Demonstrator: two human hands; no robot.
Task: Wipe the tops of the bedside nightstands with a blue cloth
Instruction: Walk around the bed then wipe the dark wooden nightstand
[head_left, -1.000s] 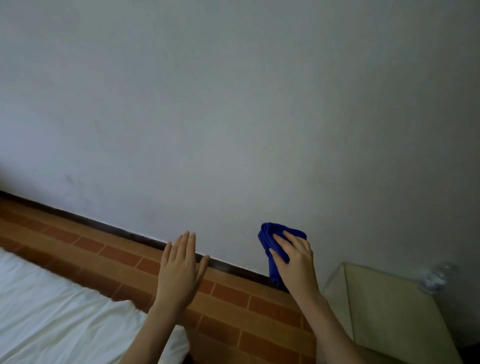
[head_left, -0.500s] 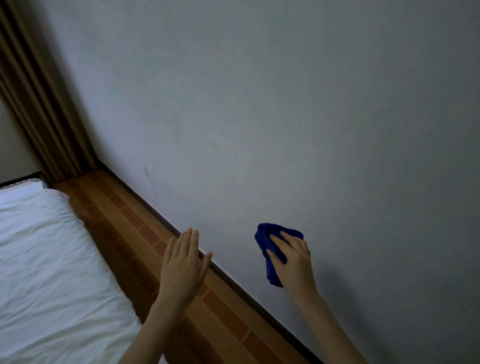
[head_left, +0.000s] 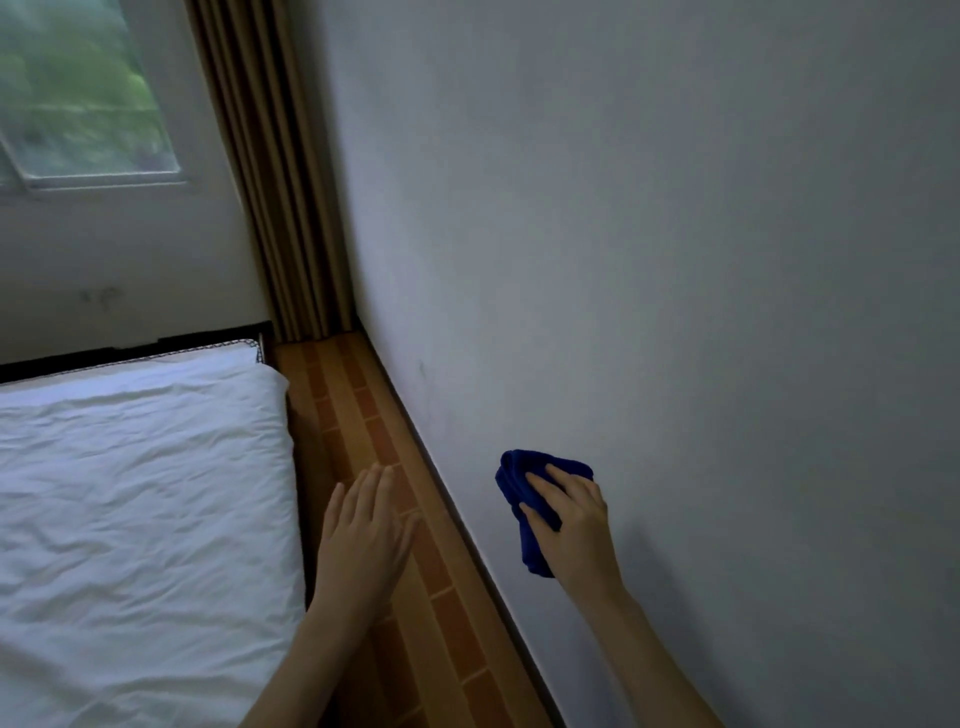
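Note:
My right hand grips a bunched blue cloth, held up in front of the grey wall at the lower middle right. My left hand is flat and empty, fingers together and stretched forward, hovering over the strip of floor between bed and wall. No nightstand is in view.
A bed with a white sheet fills the lower left. A narrow strip of orange brick-pattern floor runs between it and the grey wall. Brown curtains hang in the corner beside a window.
The view has swung left: the nightstand and bottle at the right have left the frame, and the curtain, window and more of the bed have come in. Both hands keep their poses.

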